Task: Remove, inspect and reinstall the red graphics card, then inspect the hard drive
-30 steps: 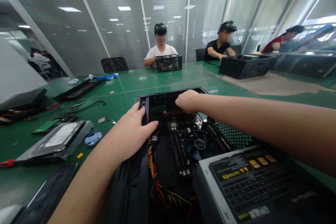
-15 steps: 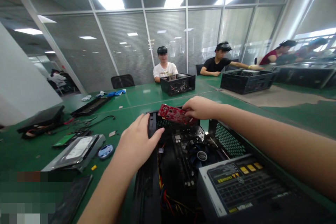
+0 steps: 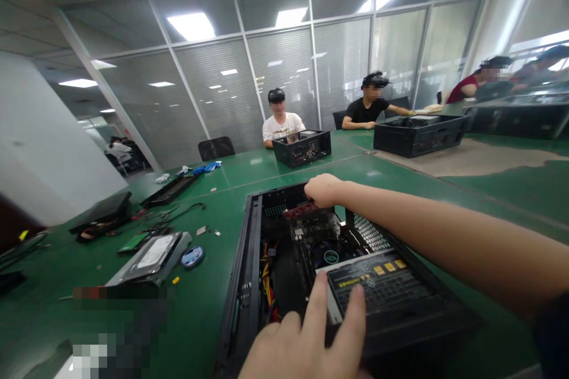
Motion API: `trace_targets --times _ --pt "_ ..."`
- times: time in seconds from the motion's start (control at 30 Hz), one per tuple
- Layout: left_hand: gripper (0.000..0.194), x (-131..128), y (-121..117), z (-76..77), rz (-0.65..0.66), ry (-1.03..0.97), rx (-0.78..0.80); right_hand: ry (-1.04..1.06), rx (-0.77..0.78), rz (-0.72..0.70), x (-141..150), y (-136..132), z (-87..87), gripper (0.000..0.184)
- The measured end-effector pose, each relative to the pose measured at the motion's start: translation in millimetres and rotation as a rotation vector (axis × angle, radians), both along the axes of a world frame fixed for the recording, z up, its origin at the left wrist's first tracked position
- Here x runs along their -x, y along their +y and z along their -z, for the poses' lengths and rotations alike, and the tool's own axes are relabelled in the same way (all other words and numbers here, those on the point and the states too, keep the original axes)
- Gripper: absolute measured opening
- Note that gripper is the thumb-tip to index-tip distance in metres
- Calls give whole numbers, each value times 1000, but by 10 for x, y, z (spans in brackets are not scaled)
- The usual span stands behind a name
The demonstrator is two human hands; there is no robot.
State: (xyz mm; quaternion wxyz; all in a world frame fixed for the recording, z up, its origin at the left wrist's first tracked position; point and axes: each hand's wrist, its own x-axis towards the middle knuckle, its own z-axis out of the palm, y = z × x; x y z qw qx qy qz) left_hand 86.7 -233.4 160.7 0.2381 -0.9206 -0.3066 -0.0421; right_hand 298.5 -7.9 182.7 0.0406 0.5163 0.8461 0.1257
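Observation:
An open black computer case point(image 3: 242, 284) lies on the green table in front of me. My right hand point(image 3: 323, 189) reaches to its far end and is closed on a red circuit card point(image 3: 301, 211), which sits low inside the case above the motherboard point(image 3: 317, 231). My left hand point(image 3: 306, 337) is near the bottom edge, fingers stretched out flat, resting against the grey power supply point(image 3: 377, 287) at the near end of the case. Coloured cables point(image 3: 268, 284) run along the case's left inner side.
A hard drive point(image 3: 151, 257), a blue round object point(image 3: 192, 257), cables and a case panel point(image 3: 171, 189) lie on the table point(image 3: 208, 302) to the left. Across it, people sit at other open cases point(image 3: 302, 148) point(image 3: 418, 133). A blurred patch covers the lower left.
My right hand lowered the red card from above the case rim down into the case. My left hand left the case's left wall and came back to the power supply. The camera tilted up.

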Motion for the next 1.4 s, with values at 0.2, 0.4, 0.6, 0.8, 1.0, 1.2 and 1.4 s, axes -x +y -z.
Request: trace_targets --times 0.2,0.4,0.6,0.8,1.0,1.2,1.4 --pt "82 27 -46 -85 -50 5 107 48 -97 -53 -5 -50 -60 25" --pt "68 -35 20 -136 -186 -133 302 307 -330 -47 -43 -156 -380 31" --pt "54 -142 499 -142 -266 -321 255 1325 -612 91 -480 -35 -515 23" --pt "45 -199 1608 4 -280 -512 110 2168 -477 262 -1111 -18 60 37" --pt "39 -200 2560 152 -348 -776 97 2423 -5 405 -1196 -182 1135 22" --pt "52 -306 2828 288 -208 -1041 279 2465 445 356 -860 -237 1556 17" --pt "52 -219 2440 675 -231 -1357 817 2295 883 266 -705 -453 1538 21"
